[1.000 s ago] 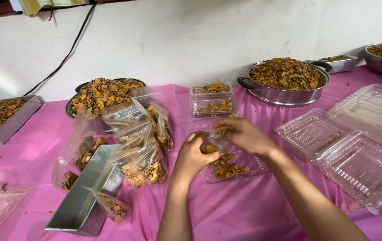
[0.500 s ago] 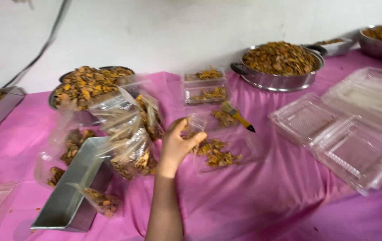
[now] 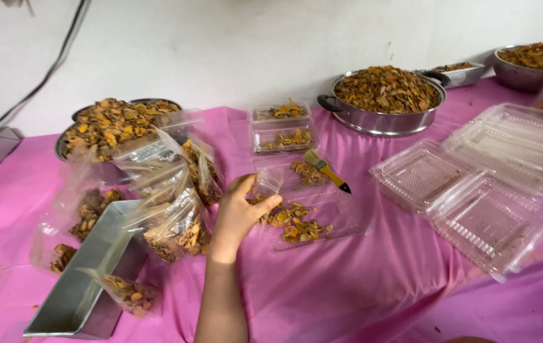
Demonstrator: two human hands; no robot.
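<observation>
Left hand (image 3: 241, 213) raised over the pink surface (image 3: 322, 292), fingers (image 3: 238, 188) loosely curled and partly spread, thumb (image 3: 269, 203) stretched toward the right and touching the near-left edge of the open clear clamshell box (image 3: 322, 213); nothing clamped between them as far as can be seen. Box lying immediately to the right of the hand, hinged lid thrown back toward the wall, long axis running roughly left to right across the surface, base holding a loose heap of dried orange-brown slices (image 3: 290, 222). Small paintbrush (image 3: 326, 170) with yellow handle resting across the lid part, bristles up-left, dark tip pointing down-right, just beyond the thumb and away from the body. Right hand not in view at all, so only the left near the box. To the left of the wrist, a cluster of clear filled bags (image 3: 176, 203) leaning against a tilted metal tray (image 3: 90, 279), almost touching the back of the hand. Farther back, two closed filled boxes (image 3: 283, 130) stacked by the wall, a large steel pan (image 3: 382, 101) heaped with the same slices to their right, another heaped pan (image 3: 116, 124) to the left. Empty clear clamshells (image 3: 487, 184) spread open well to the right, apart from the hand.
</observation>
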